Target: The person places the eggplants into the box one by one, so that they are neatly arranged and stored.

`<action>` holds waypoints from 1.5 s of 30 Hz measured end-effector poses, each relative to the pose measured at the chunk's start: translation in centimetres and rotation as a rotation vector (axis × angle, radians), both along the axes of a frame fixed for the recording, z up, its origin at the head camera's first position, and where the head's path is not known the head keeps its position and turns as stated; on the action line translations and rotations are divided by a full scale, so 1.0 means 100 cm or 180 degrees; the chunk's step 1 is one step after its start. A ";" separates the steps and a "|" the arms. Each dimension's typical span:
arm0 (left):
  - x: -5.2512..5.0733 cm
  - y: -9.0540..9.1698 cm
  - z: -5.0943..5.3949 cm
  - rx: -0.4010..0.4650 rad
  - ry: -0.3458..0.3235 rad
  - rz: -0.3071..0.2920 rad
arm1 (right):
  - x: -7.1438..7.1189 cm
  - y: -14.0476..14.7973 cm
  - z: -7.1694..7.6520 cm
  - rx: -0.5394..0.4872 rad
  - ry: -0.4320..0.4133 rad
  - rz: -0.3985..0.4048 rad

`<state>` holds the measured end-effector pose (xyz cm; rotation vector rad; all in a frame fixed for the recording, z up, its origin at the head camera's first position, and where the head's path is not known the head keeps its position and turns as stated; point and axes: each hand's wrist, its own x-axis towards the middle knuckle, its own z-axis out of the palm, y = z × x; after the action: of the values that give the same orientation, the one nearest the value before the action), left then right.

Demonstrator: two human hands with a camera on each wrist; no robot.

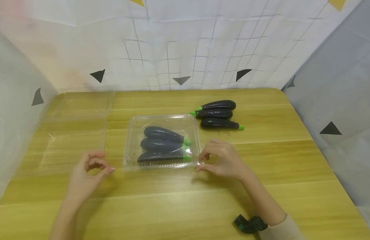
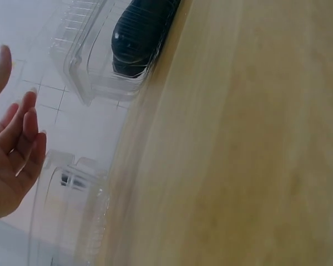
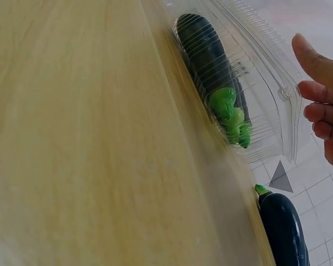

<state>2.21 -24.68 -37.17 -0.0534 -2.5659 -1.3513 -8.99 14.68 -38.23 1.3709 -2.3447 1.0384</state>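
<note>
the left hand [image 1: 86, 173] and right hand [image 1: 222, 158], relaxed and empty, flank the clear box [image 1: 134, 140] of eggplants [image 1: 162, 145] on the worktop [image 1: 161, 206], its closing seemingly in hand, next probably needing a firm press.

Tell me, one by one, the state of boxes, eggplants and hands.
Three elongated dark purple eggplants with green ends: boxed, side by side.
Three matching loose eggplants: lying close together.
Rectangular clear plastic box holding eggplants: lid down.
Rectangular clear plastic box, left: open.
Left hand: loosely curled, holding nothing.
Right hand: at a box corner; contact unclear.
</note>
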 end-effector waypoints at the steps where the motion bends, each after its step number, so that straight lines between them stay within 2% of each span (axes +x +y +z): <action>1: 0.001 -0.002 0.000 0.0038 -0.0002 0.0061 | -0.001 0.000 0.000 -0.0011 0.0015 -0.0010; 4: 0.003 -0.006 0.002 0.0096 -0.0025 0.0398 | -0.003 0.000 0.001 -0.0049 0.0072 -0.0038; 6: 0.004 -0.006 0.004 0.0238 -0.0063 0.0768 | -0.005 -0.001 0.001 -0.0082 0.0093 -0.0062; 9: 0.005 -0.008 0.009 0.0597 -0.0120 0.1383 | -0.007 -0.001 0.002 -0.0108 0.0043 -0.0141; 11: 0.006 -0.011 0.011 0.0938 -0.0151 0.1767 | -0.008 -0.002 0.003 -0.0120 0.0007 -0.0191; 14: 0.010 -0.018 0.011 0.1302 -0.0159 0.2240 | -0.009 -0.003 0.004 -0.0116 -0.0017 -0.0228; 17: 0.016 -0.026 0.010 0.1648 -0.0237 0.2572 | -0.010 -0.004 0.004 -0.0121 0.0011 -0.0236; 19: 0.019 -0.031 0.008 0.1993 -0.0274 0.2745 | -0.010 -0.004 0.004 -0.0117 0.0015 -0.0250; 22: 0.022 -0.040 0.006 0.2392 -0.0508 0.2946 | -0.010 -0.003 0.003 -0.0118 0.0013 -0.0275; 25: 0.023 -0.049 -0.001 0.2823 -0.0699 0.3009 | -0.010 -0.003 0.002 -0.0143 0.0005 -0.0281; 28: 0.023 -0.055 -0.008 0.3314 -0.0910 0.2933 | -0.009 -0.002 0.001 -0.0161 -0.0003 -0.0292; 31: 0.025 -0.060 -0.013 0.3570 -0.1229 0.2694 | -0.009 -0.003 0.001 -0.0152 0.0002 -0.0323; 35: 0.031 -0.064 -0.017 0.3660 -0.1496 0.2161 | -0.009 -0.004 0.001 -0.0137 0.0072 -0.0369; 38: 0.033 -0.067 -0.019 0.3831 -0.1492 0.1882 | -0.009 -0.004 0.000 -0.0150 0.0136 -0.0406; 39: 0.033 -0.067 -0.020 0.3888 -0.1472 0.1851 | -0.009 -0.005 0.000 -0.0151 0.0159 -0.0435; 41: 0.033 -0.067 -0.020 0.4018 -0.1390 0.1838 | -0.008 -0.005 0.000 -0.0176 0.0190 -0.0494; 42: 0.032 -0.067 -0.020 0.4000 -0.1390 0.1858 | -0.008 -0.005 0.000 -0.0188 0.0192 -0.0526; 44: 0.029 -0.065 -0.020 0.3947 -0.1300 0.2005 | -0.007 -0.005 0.000 -0.0218 0.0185 -0.0581; 45: 0.028 -0.063 -0.021 0.3881 -0.1184 0.2086 | -0.007 -0.005 0.001 -0.0231 0.0178 -0.0605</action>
<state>4.98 -31.01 -39.23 1.1777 -1.2778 -2.3978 -9.70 14.20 -38.16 1.1118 -2.3192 1.0054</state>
